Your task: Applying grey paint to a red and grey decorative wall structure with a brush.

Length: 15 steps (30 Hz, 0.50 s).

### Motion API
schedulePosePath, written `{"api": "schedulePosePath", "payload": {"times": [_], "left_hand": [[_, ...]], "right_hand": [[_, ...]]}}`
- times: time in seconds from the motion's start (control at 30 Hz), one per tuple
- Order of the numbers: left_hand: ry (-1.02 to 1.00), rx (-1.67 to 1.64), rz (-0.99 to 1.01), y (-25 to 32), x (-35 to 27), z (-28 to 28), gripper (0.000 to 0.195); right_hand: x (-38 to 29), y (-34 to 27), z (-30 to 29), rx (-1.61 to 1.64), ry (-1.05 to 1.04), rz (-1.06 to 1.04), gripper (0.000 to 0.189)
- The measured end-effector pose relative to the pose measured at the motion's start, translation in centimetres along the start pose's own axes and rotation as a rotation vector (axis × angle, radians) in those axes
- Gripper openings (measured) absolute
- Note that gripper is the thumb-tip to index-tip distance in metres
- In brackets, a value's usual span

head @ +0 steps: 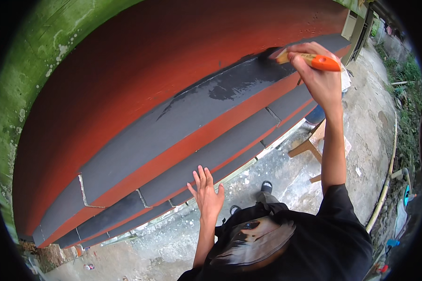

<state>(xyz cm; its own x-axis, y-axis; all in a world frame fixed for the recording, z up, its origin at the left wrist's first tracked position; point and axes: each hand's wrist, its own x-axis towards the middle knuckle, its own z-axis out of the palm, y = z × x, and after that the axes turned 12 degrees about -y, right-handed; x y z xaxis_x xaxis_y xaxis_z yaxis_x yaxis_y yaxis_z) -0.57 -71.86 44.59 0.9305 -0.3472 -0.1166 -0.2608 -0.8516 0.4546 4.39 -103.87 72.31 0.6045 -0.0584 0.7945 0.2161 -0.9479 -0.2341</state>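
My right hand [314, 66] grips a paintbrush [304, 59] with a pale handle that ends in orange. Its blurred bristles are at the grey upper ledge [144, 140], close to the red wall [154, 66]. Dark, wet-looking paint [228, 87] lies there in uneven patches, and a thin dark line follows the joint of wall and ledge. My left hand [207, 191] has its fingers spread and holds nothing. It is over the edge of the lower grey ledge [193, 158]; whether the fingertips press on it I cannot tell.
Red bands front the stepped ledges, which are cut by pale-edged grooves [81, 189]. A tan plastic stool [306, 149] and a blue container [315, 115] stand at right on the paint-spotted concrete floor [154, 246]. A pipe [381, 196] runs along the planted edge. Green wall [7, 116] curves at left.
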Motion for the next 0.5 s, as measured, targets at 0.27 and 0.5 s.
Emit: {"api": "schedulePosePath", "payload": {"times": [0.27, 0.5], "left_hand": [[-0.019, -0.008, 0.001, 0.3, -0.2, -0.3, 0.077], [-0.010, -0.015, -0.010, 0.1, -0.2, -0.1, 0.078]], "right_hand": [[0.2, 6.2, 0.0, 0.243, -0.123, 0.266, 0.026], [-0.6, 3.7, -0.3, 0.448, -0.154, 0.194, 0.024]]}}
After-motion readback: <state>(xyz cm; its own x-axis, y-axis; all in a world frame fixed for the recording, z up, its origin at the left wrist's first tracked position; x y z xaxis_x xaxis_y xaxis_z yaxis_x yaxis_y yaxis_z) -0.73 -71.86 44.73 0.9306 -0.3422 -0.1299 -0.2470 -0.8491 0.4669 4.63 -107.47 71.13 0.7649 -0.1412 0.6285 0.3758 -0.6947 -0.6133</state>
